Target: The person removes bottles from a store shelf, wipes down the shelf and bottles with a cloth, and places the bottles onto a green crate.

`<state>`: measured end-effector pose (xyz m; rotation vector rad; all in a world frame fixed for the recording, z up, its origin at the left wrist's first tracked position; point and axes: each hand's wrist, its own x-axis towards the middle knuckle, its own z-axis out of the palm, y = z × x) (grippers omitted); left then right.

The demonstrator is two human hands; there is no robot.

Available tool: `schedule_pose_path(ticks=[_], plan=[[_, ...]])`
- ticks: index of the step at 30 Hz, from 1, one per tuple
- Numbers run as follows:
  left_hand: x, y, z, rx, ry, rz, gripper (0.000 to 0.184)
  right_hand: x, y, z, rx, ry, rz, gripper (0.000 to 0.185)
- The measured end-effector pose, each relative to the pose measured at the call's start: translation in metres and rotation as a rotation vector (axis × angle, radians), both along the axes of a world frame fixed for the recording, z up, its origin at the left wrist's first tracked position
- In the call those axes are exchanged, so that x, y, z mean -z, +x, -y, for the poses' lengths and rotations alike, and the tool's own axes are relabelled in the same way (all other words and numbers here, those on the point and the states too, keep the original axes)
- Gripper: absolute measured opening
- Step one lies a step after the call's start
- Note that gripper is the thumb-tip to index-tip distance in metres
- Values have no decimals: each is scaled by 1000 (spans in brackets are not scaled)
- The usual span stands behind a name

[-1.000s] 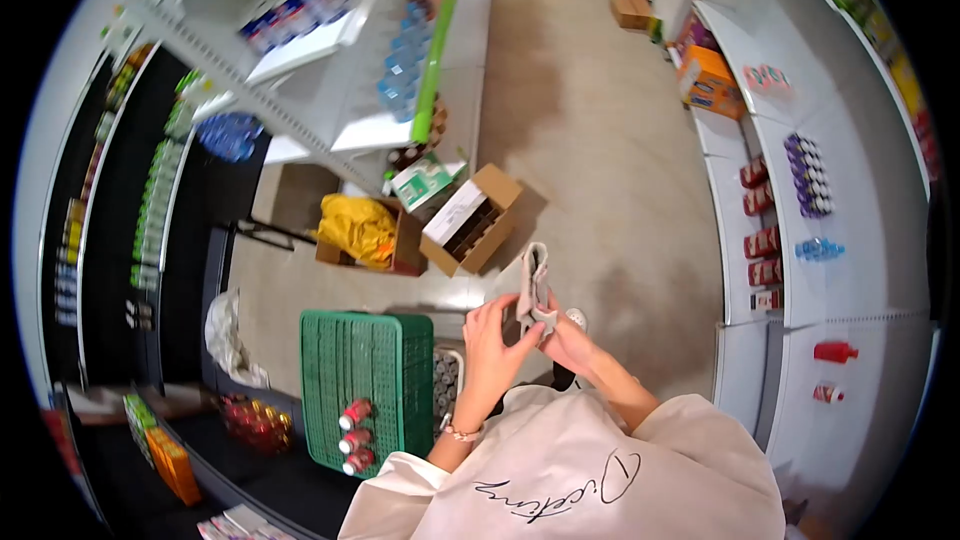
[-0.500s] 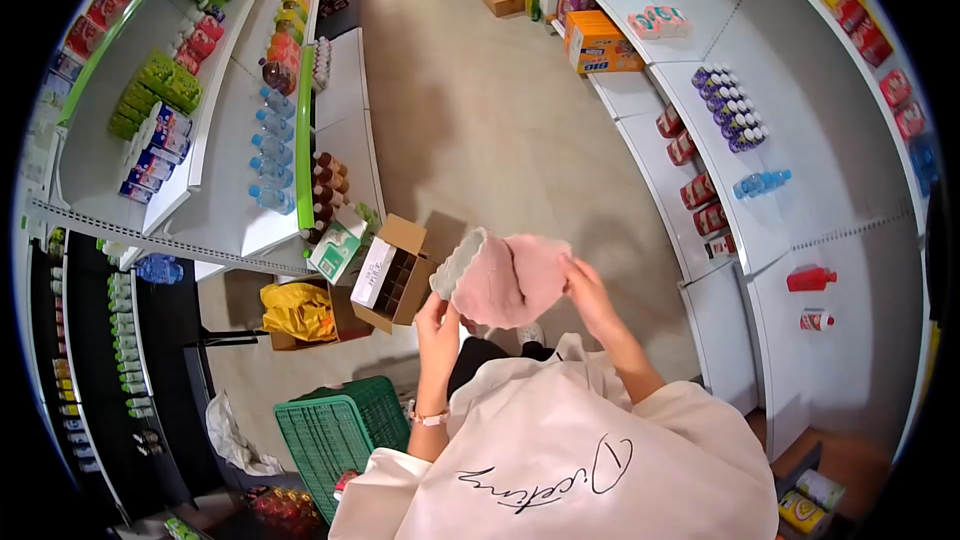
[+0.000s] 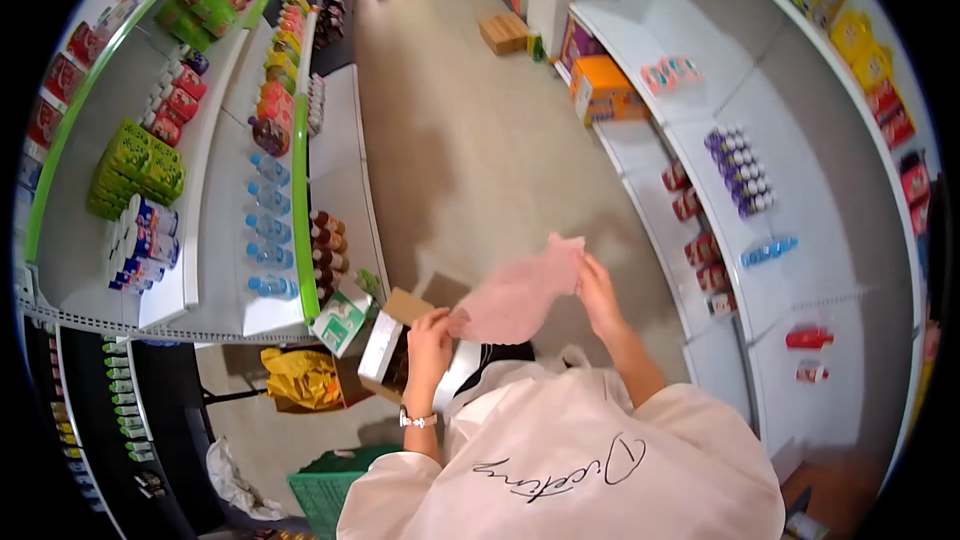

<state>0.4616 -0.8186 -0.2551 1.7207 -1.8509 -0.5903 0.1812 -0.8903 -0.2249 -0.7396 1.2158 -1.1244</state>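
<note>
A pink cleaning cloth (image 3: 515,295) with a wavy edge hangs stretched between my two hands over the aisle floor, slightly blurred. My left hand (image 3: 430,340) pinches its lower left corner, close above an open cardboard box (image 3: 376,348) with dividers. At the upper right corner, the fingers of my right hand (image 3: 597,292) are closed on the cloth. The far side of the cloth is hidden from me.
Shelves with water bottles (image 3: 268,225) and tissue packs flank my left. White shelves (image 3: 660,165) with small purple bottles (image 3: 740,172) stand on the right. Below left are a green crate (image 3: 330,490) and a yellow bag (image 3: 300,377). A carton (image 3: 503,33) lies further down the aisle.
The cloth, folded over with a pale side showing before, is now spread out with its pink side showing. My left hand has dropped slightly and the camera view has tilted upward.
</note>
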Motion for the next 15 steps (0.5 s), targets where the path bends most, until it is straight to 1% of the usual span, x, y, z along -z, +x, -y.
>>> schedule_pose_path(ticks=[2,3,4,6,7,9,10,12,13,14,15], plan=[[-5,7,38,77,54,133,41,-18,24,38,-93,-164,-184,23],[-11,9,60,120,34,72,49,-14,34,61,-190,-226,-233,23],[-17,9,80,107,30,9,52,-12,42,78,-299,-244,-265,23],[-43,4,116,69,24,-49,60,-39,64,103,-513,-274,-327,23],[-49,3,132,63,3,-76,64,-42,74,114,-531,-301,-318,23],[-55,-1,160,60,-36,-139,72,-65,92,126,-506,-230,-203,24],[-50,-2,172,101,-52,-109,70,-72,96,133,-493,-188,-150,24],[-37,-3,192,181,-81,-48,66,-55,93,149,-457,-239,-164,28],[-35,-5,201,184,-168,-67,56,-48,88,158,-431,-250,-177,29],[-40,-5,208,157,-45,-134,55,-44,87,171,-403,-260,-188,30],[-48,-5,214,130,77,-200,55,-64,87,179,-317,-183,-111,24]])
